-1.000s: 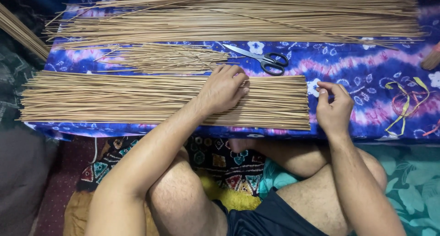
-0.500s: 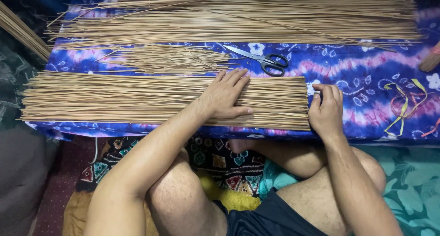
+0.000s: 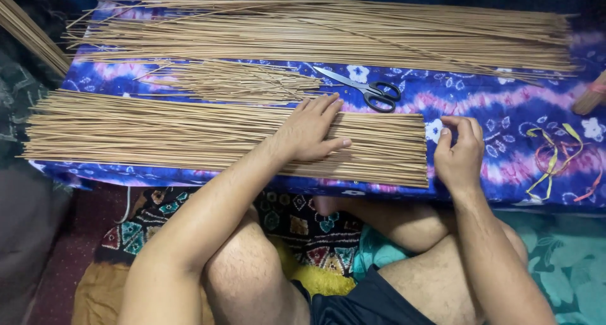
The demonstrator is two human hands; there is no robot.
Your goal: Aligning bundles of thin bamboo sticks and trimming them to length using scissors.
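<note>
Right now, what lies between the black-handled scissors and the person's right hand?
In the head view, only bare blue and pink floral cloth lies between the black-handled scissors and the right hand; the near bundle of thin tan sticks ends just beside it.

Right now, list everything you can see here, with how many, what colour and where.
near stick layer: many thin sticks, tan, front of the cloth, ends squared at right
far stick layer: many long sticks, tan, back of the cloth
short stick pile: one loose heap, tan, between the two layers
scissors: one, black handles, closed, right of the heap
patterned cloth: one, blue and pink, under everything
ribbon scraps: a few, yellow and orange, right side
left hand: flat on the near layer
right hand: fingers curled, at the near layer's right end
</note>
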